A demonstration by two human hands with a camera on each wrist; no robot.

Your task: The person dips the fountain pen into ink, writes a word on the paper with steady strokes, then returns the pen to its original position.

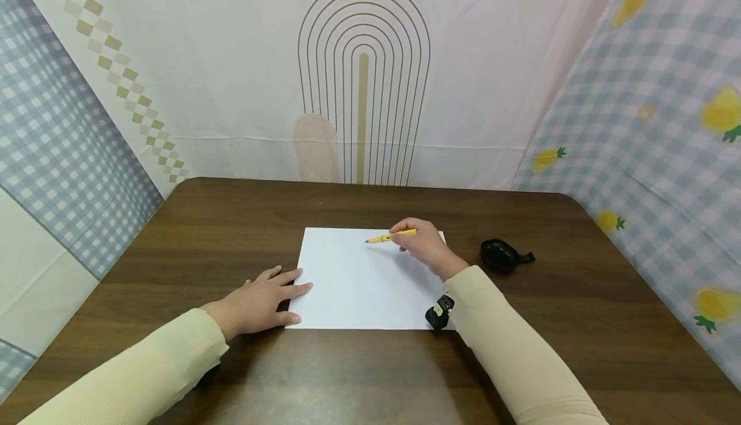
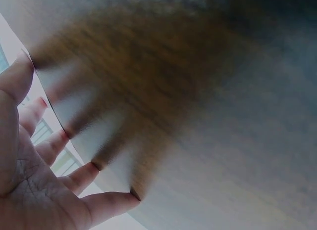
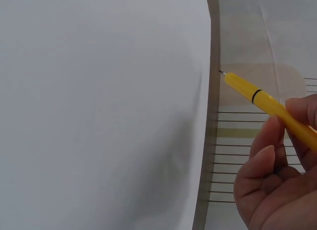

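A sheet of white paper lies on the brown table. At its left edge my left hand rests with fingers spread, the fingertips on the paper's margin. The left wrist view shows that hand from the palm side, fingertips lined along the edge. My right hand pinches a yellow pen between thumb and fingers over the upper right of the sheet. In the right wrist view the pen has a black ring and a thin dark tip, pointing away from the hand.
To the right of the paper is a black rounded object with a short tail. A small black camera hangs at my right wrist. Behind the table hangs a white patterned cloth, with checked cloths at the sides.
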